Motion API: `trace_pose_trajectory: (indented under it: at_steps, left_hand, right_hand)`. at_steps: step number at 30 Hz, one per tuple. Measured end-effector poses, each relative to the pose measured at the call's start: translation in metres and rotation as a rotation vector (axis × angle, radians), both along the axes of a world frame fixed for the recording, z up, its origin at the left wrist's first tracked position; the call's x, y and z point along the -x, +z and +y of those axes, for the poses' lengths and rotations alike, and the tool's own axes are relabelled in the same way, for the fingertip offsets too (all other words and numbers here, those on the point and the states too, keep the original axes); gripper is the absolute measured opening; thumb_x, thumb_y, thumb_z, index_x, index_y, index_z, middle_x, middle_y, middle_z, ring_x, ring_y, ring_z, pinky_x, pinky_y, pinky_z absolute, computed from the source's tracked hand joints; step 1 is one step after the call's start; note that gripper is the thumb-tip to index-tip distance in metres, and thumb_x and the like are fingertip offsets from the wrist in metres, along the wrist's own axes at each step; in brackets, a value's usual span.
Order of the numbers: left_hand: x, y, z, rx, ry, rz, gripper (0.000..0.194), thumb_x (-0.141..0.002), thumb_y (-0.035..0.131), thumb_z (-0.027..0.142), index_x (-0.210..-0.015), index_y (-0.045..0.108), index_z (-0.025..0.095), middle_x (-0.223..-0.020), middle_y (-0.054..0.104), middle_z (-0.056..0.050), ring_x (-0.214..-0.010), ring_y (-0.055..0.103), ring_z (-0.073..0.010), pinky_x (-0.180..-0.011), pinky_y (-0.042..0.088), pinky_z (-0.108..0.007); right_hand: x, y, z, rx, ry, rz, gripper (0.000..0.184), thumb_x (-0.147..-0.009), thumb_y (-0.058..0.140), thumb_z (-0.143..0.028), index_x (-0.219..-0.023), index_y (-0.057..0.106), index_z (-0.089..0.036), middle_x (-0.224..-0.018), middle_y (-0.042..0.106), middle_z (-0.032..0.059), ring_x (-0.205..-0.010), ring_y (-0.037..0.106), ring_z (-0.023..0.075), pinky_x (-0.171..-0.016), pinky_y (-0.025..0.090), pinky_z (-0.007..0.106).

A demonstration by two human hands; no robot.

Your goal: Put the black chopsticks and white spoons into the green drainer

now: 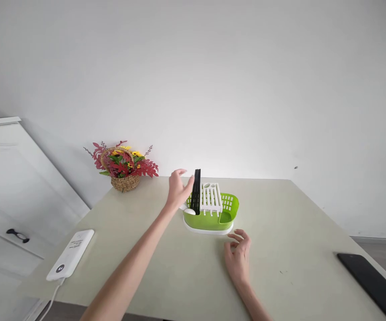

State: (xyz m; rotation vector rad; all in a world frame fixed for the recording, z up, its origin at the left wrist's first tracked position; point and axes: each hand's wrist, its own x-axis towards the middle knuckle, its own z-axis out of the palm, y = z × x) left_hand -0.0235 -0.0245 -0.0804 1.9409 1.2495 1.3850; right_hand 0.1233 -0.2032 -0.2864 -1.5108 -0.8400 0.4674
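Observation:
A green drying rack (228, 213) with a white base and a white slotted insert (211, 197) stands near the middle of the table. Black chopsticks (196, 191) stand upright in its left side, and a white spoon (189, 211) lies beside them. My left hand (177, 188) is stretched out at the rack's left edge, fingers apart, thumb close to the chopsticks and holding nothing. My right hand (238, 256) rests on the table just in front of the rack, fingers loosely spread and empty.
A wicker basket of red and yellow flowers (123, 167) sits at the table's far left corner. A white device with a cable (70, 253) lies at the left edge, a black flat object (373, 281) at the right edge. A white cabinet (9, 187) stands to the left.

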Motion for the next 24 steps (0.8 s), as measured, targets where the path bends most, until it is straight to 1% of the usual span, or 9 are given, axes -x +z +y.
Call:
trace_pose_trajectory:
  at_steps: [3, 4, 6, 9, 11, 15, 19, 22, 24]
  left_hand:
    - [-0.028, 0.007, 0.031, 0.332, -0.061, 0.031, 0.063, -0.078, 0.082, 0.048, -0.126, 0.054, 0.019, -0.133, 0.065, -0.018, -0.124, 0.061, -0.0297, -0.106, 0.043, -0.038]
    - [-0.035, 0.008, 0.039, 0.438, -0.091, 0.044, 0.066, -0.075, 0.084, 0.050, -0.125, 0.055, 0.019, -0.128, 0.069, -0.017, -0.117, 0.065, -0.0293, -0.101, 0.045, -0.037]
    - [-0.044, 0.008, 0.050, 0.561, -0.156, 0.074, 0.060, -0.072, 0.086, 0.051, -0.116, 0.063, 0.018, -0.111, 0.076, -0.014, -0.104, 0.070, -0.0278, -0.093, 0.049, -0.035]
    - [-0.052, 0.003, 0.057, 0.608, -0.200, 0.109, 0.038, -0.073, 0.084, 0.048, -0.090, 0.071, 0.016, -0.093, 0.078, -0.012, -0.090, 0.072, -0.0261, -0.082, 0.051, -0.034]
    - [-0.053, -0.002, 0.058, 0.621, -0.182, 0.135, 0.032, -0.074, 0.083, 0.045, -0.082, 0.073, 0.016, -0.086, 0.078, -0.011, -0.085, 0.072, -0.0262, -0.079, 0.050, -0.034]
    - [-0.052, -0.011, 0.059, 0.630, -0.174, 0.164, 0.030, -0.078, 0.078, 0.044, -0.084, 0.077, 0.015, -0.083, 0.077, -0.009, -0.085, 0.071, -0.0266, -0.078, 0.049, -0.034]
    - [-0.048, -0.015, 0.060, 0.637, -0.286, 0.147, 0.037, -0.086, 0.071, 0.051, -0.088, 0.080, 0.016, -0.084, 0.079, -0.008, -0.089, 0.072, -0.0262, -0.084, 0.050, -0.034]
    - [-0.046, -0.013, 0.060, 0.637, -0.368, 0.090, 0.041, -0.092, 0.067, 0.054, -0.090, 0.079, 0.014, -0.092, 0.080, -0.010, -0.097, 0.073, -0.0267, -0.090, 0.052, -0.036]
    - [-0.044, -0.007, 0.063, 0.636, -0.417, 0.034, 0.043, -0.097, 0.061, 0.053, -0.094, 0.077, 0.013, -0.100, 0.081, -0.014, -0.100, 0.074, -0.0260, -0.092, 0.054, -0.037]
  right_hand:
    - [-0.001, -0.001, 0.001, -0.010, 0.005, 0.014, 0.040, -0.087, 0.054, -0.030, -0.125, 0.040, -0.024, -0.125, 0.050, 0.0119, -0.102, 0.062, 0.0231, -0.072, 0.054, 0.034]
    - [-0.001, -0.001, 0.002, -0.010, 0.005, 0.017, 0.040, -0.088, 0.054, -0.029, -0.125, 0.040, -0.024, -0.124, 0.050, 0.0117, -0.102, 0.062, 0.0230, -0.072, 0.054, 0.034]
    - [-0.001, -0.001, 0.002, -0.010, 0.003, 0.023, 0.039, -0.088, 0.053, -0.028, -0.125, 0.040, -0.024, -0.123, 0.051, 0.0115, -0.104, 0.062, 0.0230, -0.072, 0.054, 0.034]
    - [-0.001, -0.001, 0.003, -0.011, 0.006, 0.030, 0.038, -0.088, 0.053, -0.028, -0.124, 0.042, -0.024, -0.120, 0.053, 0.0103, -0.102, 0.062, 0.0222, -0.073, 0.054, 0.033]
    - [-0.002, -0.001, 0.003, -0.013, 0.010, 0.033, 0.036, -0.087, 0.054, -0.028, -0.122, 0.043, -0.024, -0.118, 0.055, 0.0093, -0.100, 0.063, 0.0218, -0.073, 0.054, 0.033]
    - [-0.002, 0.001, 0.003, -0.015, 0.025, 0.037, 0.030, -0.087, 0.054, -0.027, -0.116, 0.046, -0.025, -0.121, 0.054, 0.0093, -0.100, 0.063, 0.0215, -0.073, 0.054, 0.033]
    - [-0.002, 0.003, 0.002, -0.014, 0.038, 0.038, 0.030, -0.088, 0.053, -0.026, -0.117, 0.049, -0.024, -0.126, 0.051, 0.0121, -0.103, 0.062, 0.0231, -0.074, 0.055, 0.035]
    - [-0.002, 0.004, 0.002, -0.015, 0.035, 0.040, 0.030, -0.087, 0.053, -0.026, -0.117, 0.052, -0.023, -0.125, 0.051, 0.0130, -0.102, 0.063, 0.0240, -0.074, 0.056, 0.036]
    - [-0.002, 0.005, 0.002, -0.020, 0.028, 0.039, 0.030, -0.087, 0.054, -0.026, -0.116, 0.053, -0.023, -0.124, 0.051, 0.0130, -0.102, 0.063, 0.0243, -0.074, 0.056, 0.037]
